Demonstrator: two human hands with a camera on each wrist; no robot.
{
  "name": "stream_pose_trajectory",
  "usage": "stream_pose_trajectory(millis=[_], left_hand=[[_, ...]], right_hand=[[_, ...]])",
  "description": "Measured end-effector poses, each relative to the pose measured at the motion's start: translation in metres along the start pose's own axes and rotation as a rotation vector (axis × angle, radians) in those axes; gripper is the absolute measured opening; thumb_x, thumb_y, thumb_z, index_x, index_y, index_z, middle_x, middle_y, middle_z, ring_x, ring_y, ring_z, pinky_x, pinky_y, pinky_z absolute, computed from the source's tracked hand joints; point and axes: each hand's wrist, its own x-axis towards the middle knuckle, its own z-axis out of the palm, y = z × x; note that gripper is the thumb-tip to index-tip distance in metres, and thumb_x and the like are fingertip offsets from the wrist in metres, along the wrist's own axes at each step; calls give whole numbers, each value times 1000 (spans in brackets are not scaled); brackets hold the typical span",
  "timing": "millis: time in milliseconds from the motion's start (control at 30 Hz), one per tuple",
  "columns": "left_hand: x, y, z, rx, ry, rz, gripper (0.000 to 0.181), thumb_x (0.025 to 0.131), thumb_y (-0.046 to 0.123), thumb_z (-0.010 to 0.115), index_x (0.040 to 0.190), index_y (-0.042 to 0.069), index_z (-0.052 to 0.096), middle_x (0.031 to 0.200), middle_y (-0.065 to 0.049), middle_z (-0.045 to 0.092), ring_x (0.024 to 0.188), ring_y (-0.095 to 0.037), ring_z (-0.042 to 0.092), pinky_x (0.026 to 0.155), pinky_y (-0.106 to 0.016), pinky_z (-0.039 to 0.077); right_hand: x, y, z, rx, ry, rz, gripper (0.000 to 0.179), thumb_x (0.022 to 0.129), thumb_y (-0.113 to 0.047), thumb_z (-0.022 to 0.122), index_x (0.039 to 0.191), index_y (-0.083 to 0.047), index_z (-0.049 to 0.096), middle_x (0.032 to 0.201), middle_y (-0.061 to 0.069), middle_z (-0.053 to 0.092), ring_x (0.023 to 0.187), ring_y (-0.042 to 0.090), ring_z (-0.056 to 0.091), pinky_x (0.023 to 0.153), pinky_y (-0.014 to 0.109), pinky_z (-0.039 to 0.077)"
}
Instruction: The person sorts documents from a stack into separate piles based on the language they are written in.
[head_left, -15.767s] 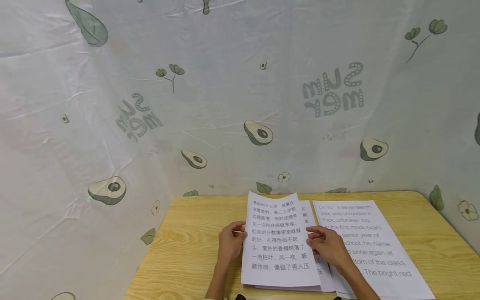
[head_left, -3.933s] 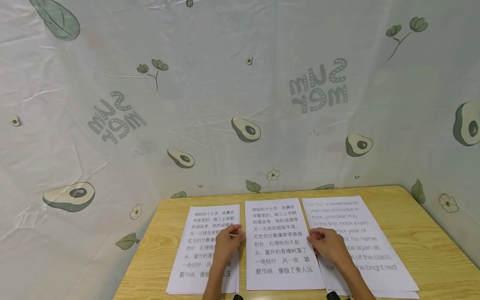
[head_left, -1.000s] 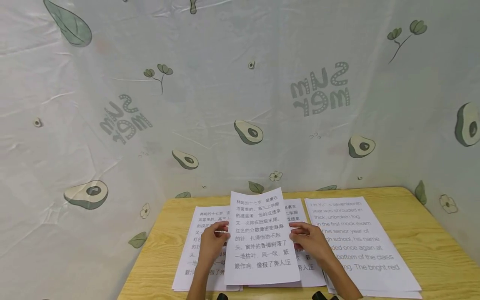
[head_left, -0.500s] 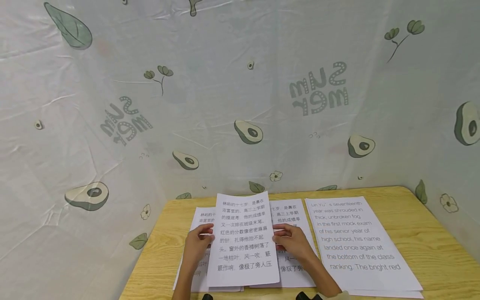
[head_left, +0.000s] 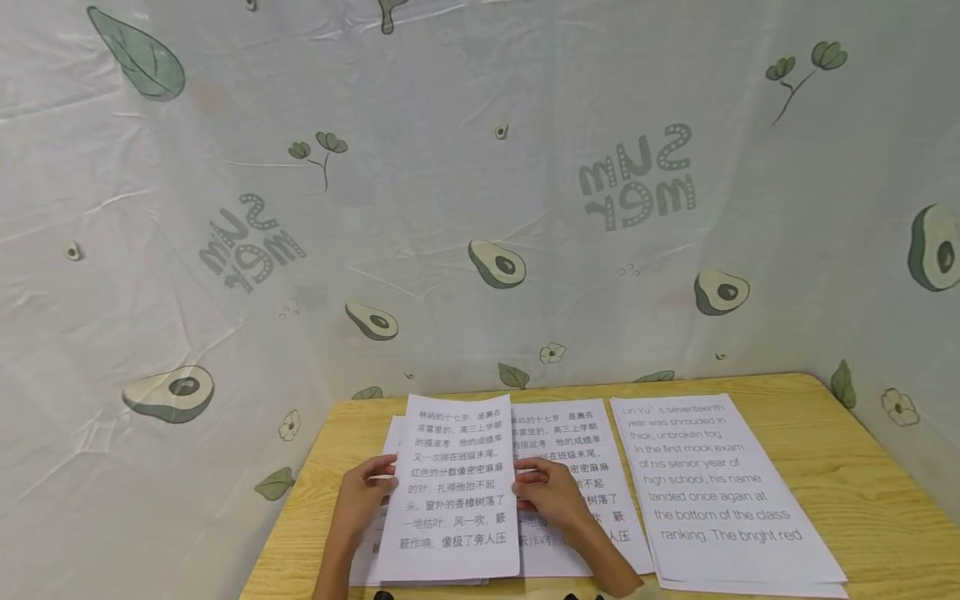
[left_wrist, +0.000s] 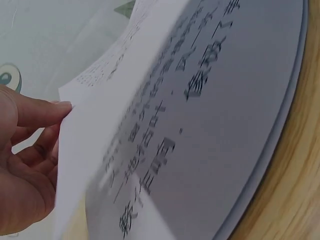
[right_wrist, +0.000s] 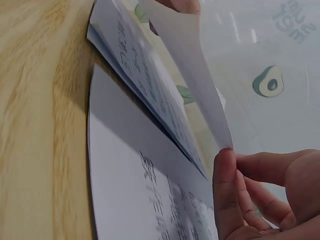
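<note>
Between the two hands, a white sheet (head_left: 455, 504) of large Chinese print, raised off the pages below and bowed a little, text the right way up. Probably a single sheet, to judge by its thin edge. Pinched at its left edge between thumb and fingers of the left hand (head_left: 362, 498); pinched likewise at its right edge by the right hand (head_left: 552, 493). Both grips about halfway up the sides, likely for an even hold on limp paper, with the lines of print left uncovered.

Beneath the sheet, just beside the left hand, a left stack (head_left: 366, 567) of pages, mostly hidden. Below and to the right of the right hand, a middle stack (head_left: 592, 458) of the same Chinese print, partly behind the right forearm (head_left: 603, 554). Farther right, well apart from that hand, an English stack (head_left: 712, 492), a lower page peeking out at the near edge. All in one row, seemingly to keep the piles distinct.

In the right wrist view, a gap of wood between left and middle stacks, below the right hand; only a narrow one between middle and English stacks. Left of the left hand, a strip of wooden table (head_left: 862, 492) up to the side edge; a broader stretch far right of the right hand. Beyond both hands, a thin band of wood, then a patterned curtain (head_left: 450, 200): little room forward, more upward.
</note>
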Motion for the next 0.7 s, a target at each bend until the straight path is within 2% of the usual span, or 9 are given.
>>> stream_pose_trajectory(millis=[300, 467, 700], left_hand=[[12, -22, -21, -7, -15, -18, 39, 96, -6, 66, 134, -3, 70, 120, -19, 68, 92, -21, 66, 69, -27, 57], [14, -31, -27, -16, -7, -38, 39, 95, -6, 67, 133, -5, 70, 116, -19, 69, 90, -20, 67, 68, -27, 58], [16, -36, -31, -11, -5, -40, 38, 95, -8, 67, 133, -6, 70, 115, -20, 70, 91, -20, 68, 69, -27, 59]], right_hand=[[4, 0, 30, -64, -21, -12, 41, 91, 0, 76, 131, 7, 68, 104, 15, 74, 74, 13, 72, 68, 30, 65], [7, 2, 40, -84, -25, -17, 40, 90, 1, 77, 129, 6, 70, 98, 10, 74, 71, 12, 73, 66, 29, 65], [9, 5, 48, -101, -20, -22, 38, 90, 1, 77, 127, 5, 71, 95, 9, 70, 72, 12, 72, 68, 30, 66]])
